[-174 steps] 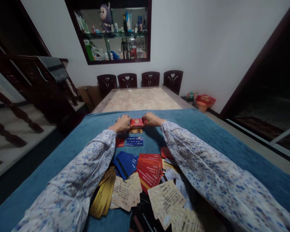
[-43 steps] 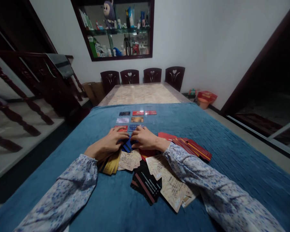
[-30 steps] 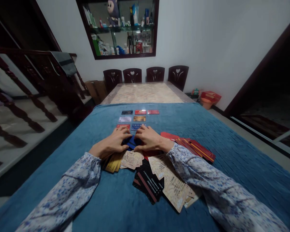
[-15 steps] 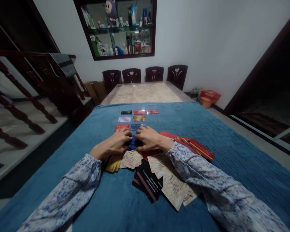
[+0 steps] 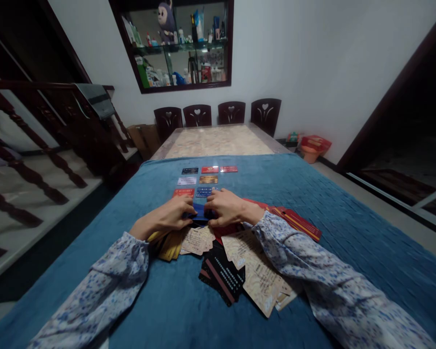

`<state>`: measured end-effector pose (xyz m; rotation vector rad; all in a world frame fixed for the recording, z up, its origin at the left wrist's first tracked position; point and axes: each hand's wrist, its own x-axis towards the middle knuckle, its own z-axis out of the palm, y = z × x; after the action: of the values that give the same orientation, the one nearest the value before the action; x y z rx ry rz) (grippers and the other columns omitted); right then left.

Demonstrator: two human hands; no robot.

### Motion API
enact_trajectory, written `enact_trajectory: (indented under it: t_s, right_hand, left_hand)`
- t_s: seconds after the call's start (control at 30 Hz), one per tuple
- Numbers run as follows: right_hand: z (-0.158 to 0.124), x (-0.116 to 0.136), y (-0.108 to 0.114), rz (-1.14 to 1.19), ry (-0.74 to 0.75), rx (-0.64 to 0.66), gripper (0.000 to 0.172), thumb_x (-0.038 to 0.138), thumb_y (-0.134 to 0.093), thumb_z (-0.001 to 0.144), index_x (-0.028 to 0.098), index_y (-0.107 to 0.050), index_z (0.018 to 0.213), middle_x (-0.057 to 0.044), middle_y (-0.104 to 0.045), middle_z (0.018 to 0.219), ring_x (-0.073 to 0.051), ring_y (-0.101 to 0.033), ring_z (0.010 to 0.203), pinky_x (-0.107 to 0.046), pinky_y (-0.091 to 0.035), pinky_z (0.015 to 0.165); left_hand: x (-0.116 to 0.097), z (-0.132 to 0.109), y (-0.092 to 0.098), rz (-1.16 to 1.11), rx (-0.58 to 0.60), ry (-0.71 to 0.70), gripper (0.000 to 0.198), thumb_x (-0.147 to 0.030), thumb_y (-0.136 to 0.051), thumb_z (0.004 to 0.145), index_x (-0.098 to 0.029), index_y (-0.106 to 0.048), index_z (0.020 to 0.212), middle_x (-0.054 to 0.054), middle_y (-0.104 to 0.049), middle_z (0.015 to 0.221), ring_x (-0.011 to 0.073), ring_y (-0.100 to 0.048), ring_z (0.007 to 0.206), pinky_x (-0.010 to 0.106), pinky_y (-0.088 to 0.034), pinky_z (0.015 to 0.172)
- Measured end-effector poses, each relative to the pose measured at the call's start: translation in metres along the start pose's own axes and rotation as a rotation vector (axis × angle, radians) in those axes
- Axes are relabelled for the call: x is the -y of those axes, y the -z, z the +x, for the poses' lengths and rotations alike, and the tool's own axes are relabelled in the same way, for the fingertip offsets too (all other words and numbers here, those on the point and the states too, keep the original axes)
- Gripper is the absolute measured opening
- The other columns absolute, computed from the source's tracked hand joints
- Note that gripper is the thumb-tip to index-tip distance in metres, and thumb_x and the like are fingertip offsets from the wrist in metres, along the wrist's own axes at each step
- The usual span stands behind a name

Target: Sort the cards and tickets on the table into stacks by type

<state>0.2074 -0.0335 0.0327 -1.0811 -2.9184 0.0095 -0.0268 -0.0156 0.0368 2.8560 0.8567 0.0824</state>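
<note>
Both my hands meet over a small stack of blue cards [image 5: 199,214] on the blue blanket [image 5: 349,242]. My left hand [image 5: 172,215] curls its fingers round the stack's left end. On the right end, my right hand [image 5: 227,207] pinches the same stack. Beneath my wrists lies a loose heap: gold cards [image 5: 169,244], beige cards [image 5: 256,271], black cards [image 5: 221,278] and a fan of red cards [image 5: 298,224]. Beyond my hands, single cards lie in neat rows [image 5: 203,179].
The blanket covers the near half of a long marble-topped table [image 5: 214,140]. Several dark chairs [image 5: 218,114] stand at its far end. A wooden stair railing [image 5: 39,131] runs on the left, and a glass wall cabinet [image 5: 181,43] hangs above the chairs.
Earlier my hands were far out at the top row of laid cards. They have since drawn back to the heap and closed round the blue stack, gathering it together.
</note>
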Motion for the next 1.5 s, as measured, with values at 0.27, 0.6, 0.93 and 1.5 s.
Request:
enact_trajectory:
  t_s: [0.27,0.6,0.93,1.5]
  right_hand:
    - [0.003,-0.004,-0.001,0.072,0.029,-0.089,0.028,0.014,-0.064,0.081,0.019,-0.076,0.106,-0.009,-0.077,0.099,-0.024,-0.064,0.096,-0.033,-0.039,0.077]
    - [0.003,-0.003,-0.007,0.075,-0.167,-0.138,0.039,0.017,-0.061,0.087,0.020,-0.063,0.125,-0.012,-0.074,0.108,-0.023,-0.064,0.087,-0.030,-0.035,0.070]
    - [0.004,0.001,-0.008,0.061,-0.316,-0.123,0.040,0.023,-0.058,0.092,0.022,-0.054,0.132,-0.013,-0.075,0.113,-0.026,-0.070,0.093,-0.031,-0.040,0.073]
    - [0.009,0.003,-0.017,0.109,-0.371,-0.137,0.041,0.022,-0.058,0.092,0.021,-0.049,0.132,-0.013,-0.070,0.124,-0.028,-0.070,0.104,-0.034,-0.047,0.083]
  left_hand:
    - [-0.001,-0.005,0.006,-0.082,-0.136,-0.020,0.021,-0.010,-0.056,0.088,-0.017,-0.075,0.085,0.006,-0.073,0.096,0.0183,-0.066,0.091,0.030,-0.051,0.087]
    - [0.013,-0.006,-0.002,-0.108,-0.215,0.006,0.032,-0.004,-0.055,0.081,-0.018,-0.073,0.103,0.006,-0.073,0.101,0.0206,-0.066,0.103,0.033,-0.052,0.097]
    - [0.013,-0.002,-0.017,-0.175,-0.314,0.183,0.034,-0.008,-0.055,0.078,-0.017,-0.060,0.111,0.006,-0.071,0.103,0.0207,-0.068,0.094,0.035,-0.055,0.089]
    - [0.014,0.002,-0.027,-0.015,-0.255,0.339,0.038,-0.018,-0.066,0.077,-0.020,-0.053,0.113,0.006,-0.071,0.098,0.0284,-0.069,0.098,0.043,-0.045,0.097]
